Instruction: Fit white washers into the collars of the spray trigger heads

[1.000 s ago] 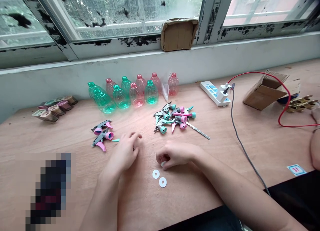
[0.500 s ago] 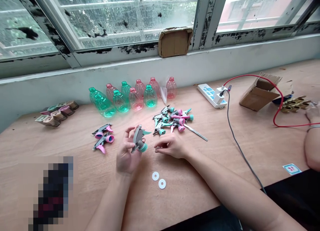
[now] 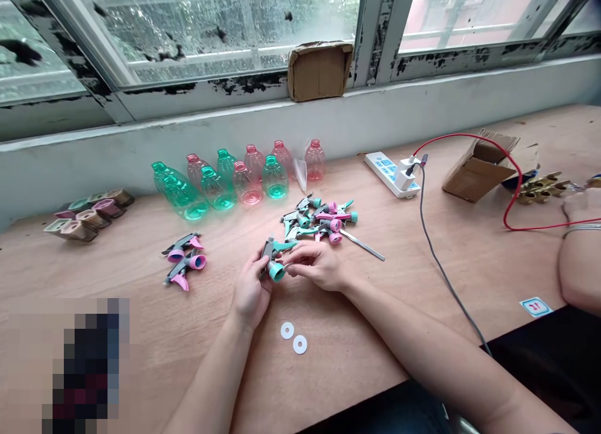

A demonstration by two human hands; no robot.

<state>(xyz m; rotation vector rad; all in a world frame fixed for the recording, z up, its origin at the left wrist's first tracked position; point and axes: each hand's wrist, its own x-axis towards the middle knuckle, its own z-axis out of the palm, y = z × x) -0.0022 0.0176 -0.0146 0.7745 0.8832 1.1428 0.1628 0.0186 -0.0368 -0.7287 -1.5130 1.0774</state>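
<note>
My left hand (image 3: 251, 290) grips a grey spray trigger head with a teal cap (image 3: 275, 262), held above the wooden table (image 3: 141, 334). My right hand (image 3: 317, 265) is pinched at the teal cap's opening; a small white washer it picked up earlier is not visible in its fingers. Two white washers (image 3: 293, 337) lie on the table just in front of my hands. A pile of several grey trigger heads with teal and pink caps (image 3: 319, 220) lies just beyond my right hand.
Several green and pink bottles (image 3: 235, 177) stand by the wall. Two pink-capped trigger heads (image 3: 183, 263) lie left. Small blocks (image 3: 87, 210) far left, tweezers (image 3: 361, 245), a power strip (image 3: 393, 174) with cables, a cardboard box (image 3: 479, 168). Another person's arm (image 3: 580, 258) at right.
My left hand lifted a teal-capped trigger head off the table. My right hand picked something small up near the washers and moved up to the cap.
</note>
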